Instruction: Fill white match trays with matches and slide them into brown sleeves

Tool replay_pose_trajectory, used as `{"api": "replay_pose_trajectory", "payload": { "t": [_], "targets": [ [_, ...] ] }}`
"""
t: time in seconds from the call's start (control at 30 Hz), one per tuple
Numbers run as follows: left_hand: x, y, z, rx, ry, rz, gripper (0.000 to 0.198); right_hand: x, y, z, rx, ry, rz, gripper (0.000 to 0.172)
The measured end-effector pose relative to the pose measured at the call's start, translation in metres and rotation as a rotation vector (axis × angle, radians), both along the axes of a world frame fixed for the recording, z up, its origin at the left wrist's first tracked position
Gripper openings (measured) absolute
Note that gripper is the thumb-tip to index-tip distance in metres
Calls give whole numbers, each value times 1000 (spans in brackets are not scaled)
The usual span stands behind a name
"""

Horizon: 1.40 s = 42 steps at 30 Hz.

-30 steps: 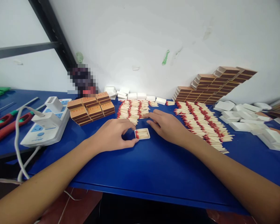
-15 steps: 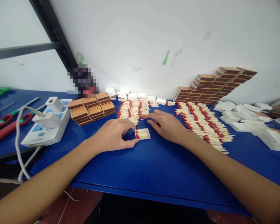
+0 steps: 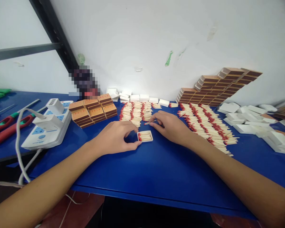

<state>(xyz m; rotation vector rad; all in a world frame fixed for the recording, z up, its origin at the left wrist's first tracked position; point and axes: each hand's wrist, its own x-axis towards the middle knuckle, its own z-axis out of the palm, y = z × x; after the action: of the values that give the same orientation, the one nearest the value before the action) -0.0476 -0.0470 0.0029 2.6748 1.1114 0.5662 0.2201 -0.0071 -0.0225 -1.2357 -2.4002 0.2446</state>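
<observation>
A small white matchbox tray (image 3: 145,136) with several red-tipped matches in it lies on the blue table (image 3: 156,171). My left hand (image 3: 116,137) curls around the tray's left end, thumb and forefinger pinching it. My right hand (image 3: 171,126) rests just right of and behind the tray, its fingertips pinching a few matches (image 3: 149,122) at the near edge of the middle match pile (image 3: 135,110).
A long spread of matches (image 3: 206,125) lies to the right. Brown matchbox sleeves are stacked at left (image 3: 92,109) and against the wall at right (image 3: 218,85). White empty trays (image 3: 251,122) litter the right. A power strip with plugs (image 3: 48,125) and red-handled tools (image 3: 4,125) lie left.
My right hand's fingers have drawn back slightly from the middle pile with a few matches pinched. My left hand and the tray have not moved.
</observation>
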Motion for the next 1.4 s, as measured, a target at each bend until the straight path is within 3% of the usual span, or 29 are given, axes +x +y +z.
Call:
{"api": "replay_pose_trajectory", "payload": {
  "t": [0.4,0.63,0.83,1.0,1.13,1.27,1.4],
  "targets": [
    [0,0,0,-18,0,8,26,4,-1,3,-60,-32,8,11],
    [0,0,-1,-7,-10,-1,27,-3,-29,25,-23,-8,83,11],
    [-1,2,-2,5,-10,-14,24,-20,-46,18,-1,-98,93,11],
    [-1,2,-3,10,-15,-16,25,-14,-35,18,45,-4,81,9],
    [-1,2,-3,19,-18,-13,25,-1,-15,12,107,-12,-44,9],
    [-1,1,-2,15,-12,-3,25,9,3,-1,45,-64,-105,10],
    [0,1,-1,4,-6,0,25,11,9,-7,11,-45,-76,8]
  ]
}}
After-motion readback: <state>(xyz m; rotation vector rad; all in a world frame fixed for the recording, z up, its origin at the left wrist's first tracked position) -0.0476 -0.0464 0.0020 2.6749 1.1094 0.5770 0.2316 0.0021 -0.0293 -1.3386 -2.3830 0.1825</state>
